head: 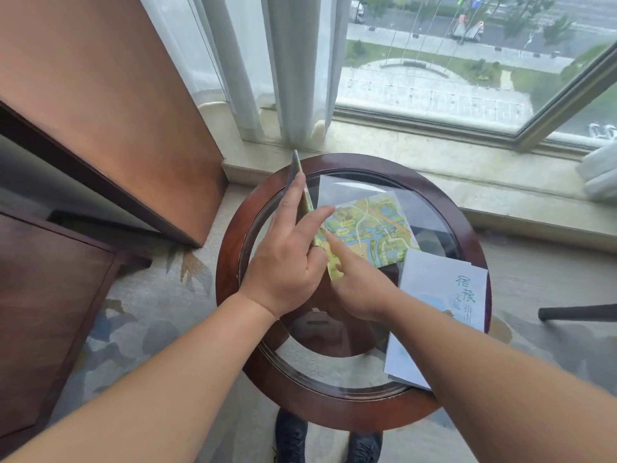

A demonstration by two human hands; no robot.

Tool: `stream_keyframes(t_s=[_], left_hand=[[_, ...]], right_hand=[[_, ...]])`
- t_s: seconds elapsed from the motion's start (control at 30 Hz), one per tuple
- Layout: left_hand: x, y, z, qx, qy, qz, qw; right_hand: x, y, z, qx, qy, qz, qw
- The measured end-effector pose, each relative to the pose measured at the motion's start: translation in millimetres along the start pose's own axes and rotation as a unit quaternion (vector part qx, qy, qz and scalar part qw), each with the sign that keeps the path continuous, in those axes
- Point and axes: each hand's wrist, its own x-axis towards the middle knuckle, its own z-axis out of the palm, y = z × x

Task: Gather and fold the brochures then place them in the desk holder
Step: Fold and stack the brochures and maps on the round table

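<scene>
Nearest me, my shoes point(329, 439) show under the round glass-topped table point(233, 262), and a pale folded brochure point(440, 312) lies on its right side, partly under my right forearm. Further in, my right hand point(357, 289) presses a pointed finger along the crease of the map brochure point(370, 228), while my left hand point(290, 248) grips its lifted left flap, thumb against fingers, standing it nearly upright. Beyond hang the curtain point(293, 68) and window point(467, 55).
</scene>
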Motion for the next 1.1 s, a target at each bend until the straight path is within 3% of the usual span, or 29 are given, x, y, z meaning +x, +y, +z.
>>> stream_keyframes(t_s=[0.1, 0.2, 0.3, 0.4, 0.53, 0.67, 0.83, 0.93, 1.1], left_hand=[[6, 7, 10, 0.002, -0.014, 0.022, 1.000], [14, 20, 39, -0.010, -0.052, 0.046, 0.997], [17, 20, 77, 0.023, -0.157, 0.032, 0.987], [16, -2, 113, 0.175, -0.266, -0.038, 0.947], [6, -32, 132, 0.299, -0.299, -0.076, 0.903], [-10, -49, 113, 0.320, -0.271, -0.081, 0.904], [-21, -70, 71, 0.334, -0.149, -0.065, 0.928], [0, -70, 84, 0.327, -0.166, -0.080, 0.927], [2, -85, 112, 0.347, -0.197, -0.089, 0.913]], right_hand=[[-8, 9, -25, 0.095, 0.146, 0.028, 0.984], [-14, 18, -57, 0.196, 0.300, 0.053, 0.932], [-20, 30, -82, 0.130, 0.360, 0.051, 0.922], [-21, 45, -90, -0.002, 0.293, 0.035, 0.955], [-17, 61, -74, -0.136, 0.179, 0.031, 0.974], [-10, 62, -53, -0.193, 0.124, 0.012, 0.973], [10, 48, -35, -0.304, 0.066, -0.036, 0.950], [23, 44, -22, -0.342, 0.025, -0.036, 0.939], [40, 43, -21, -0.358, 0.071, -0.050, 0.930]])
